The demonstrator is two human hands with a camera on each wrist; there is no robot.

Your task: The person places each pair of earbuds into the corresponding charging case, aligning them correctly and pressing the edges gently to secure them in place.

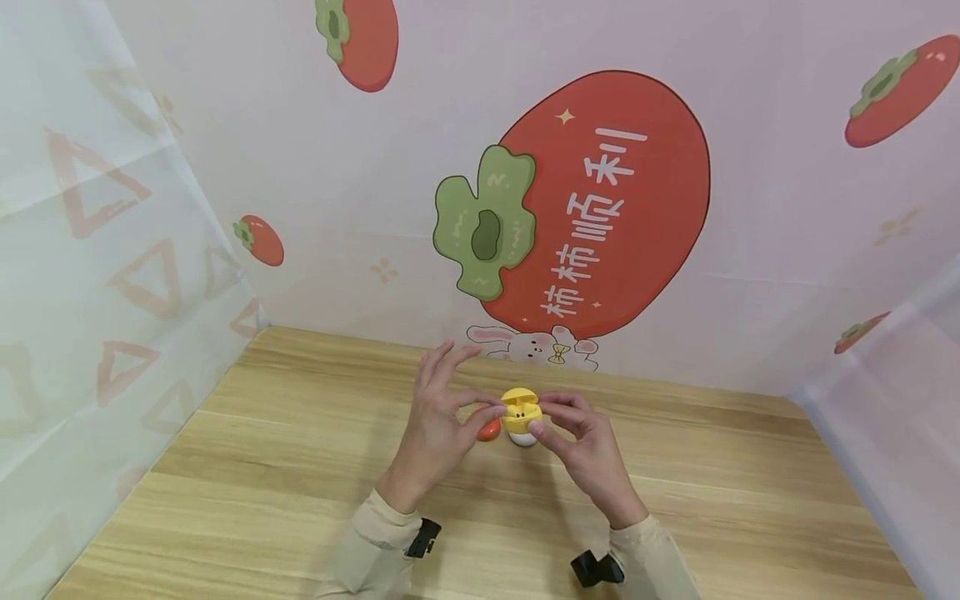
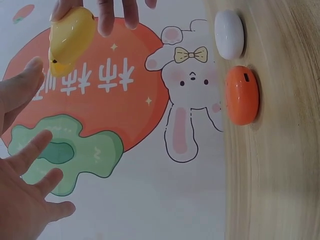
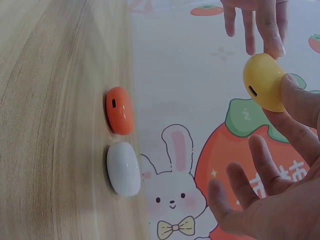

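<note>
A yellow earbud charging case (image 1: pixel 522 419) is held up above the table with its lid raised. My right hand (image 1: pixel 592 454) grips it from the right between thumb and fingers. On its left, my left hand (image 1: pixel 435 417) pinches with thumb and index finger at the open case, the other fingers spread. A small yellow earbud seems to sit at those fingertips, mostly hidden. In the right wrist view the back of the yellow case (image 3: pixel 263 80) shows a dark port. Beneath stand an orange case (image 2: pixel 242 95) and a white case (image 2: pixel 229 34), both shut.
The orange and white cases rest side by side on the wood-grain table (image 1: pixel 300 467), near its back edge. A backdrop (image 1: pixel 750 167) printed with persimmons and a rabbit rises behind it. Pale sheets hang on the left (image 1: pixel 75 275) and right.
</note>
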